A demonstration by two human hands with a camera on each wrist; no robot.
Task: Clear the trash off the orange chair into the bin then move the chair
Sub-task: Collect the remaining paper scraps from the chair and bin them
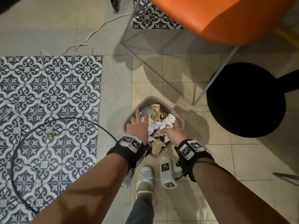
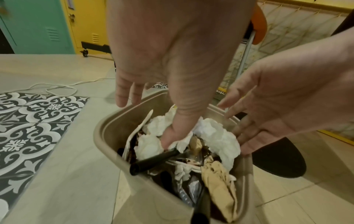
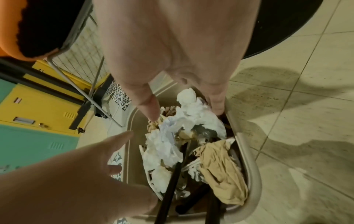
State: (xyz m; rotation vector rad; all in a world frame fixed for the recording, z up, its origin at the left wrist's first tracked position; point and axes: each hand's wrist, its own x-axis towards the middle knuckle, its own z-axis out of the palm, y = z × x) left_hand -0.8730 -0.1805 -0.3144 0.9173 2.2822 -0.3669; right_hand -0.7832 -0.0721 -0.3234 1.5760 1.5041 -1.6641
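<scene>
The beige bin point(image 1: 152, 97) stands on the floor by my feet, heaped with crumpled white paper point(image 1: 157, 126) and a brown wad point(image 1: 157, 147). My left hand point(image 1: 137, 125) hovers over its left side with straight fingers, and its thumb presses into the white tissue point(image 2: 216, 136). My right hand point(image 1: 172, 132) lies over the right side, fingers spread, tips touching the trash point(image 3: 168, 145). Neither hand holds anything. The orange chair point(image 1: 226, 18) on thin grey metal legs stands beyond the bin at the upper right. The part of its seat in view carries nothing.
A black round pedestal base point(image 1: 246, 101) sits right of the bin, next to the chair's leg frame point(image 1: 161, 75). A white cord point(image 1: 80, 46) and a black cable point(image 1: 48, 125) trail over the patterned tiles to the left. Green and yellow lockers point(image 2: 38, 27) line the far wall.
</scene>
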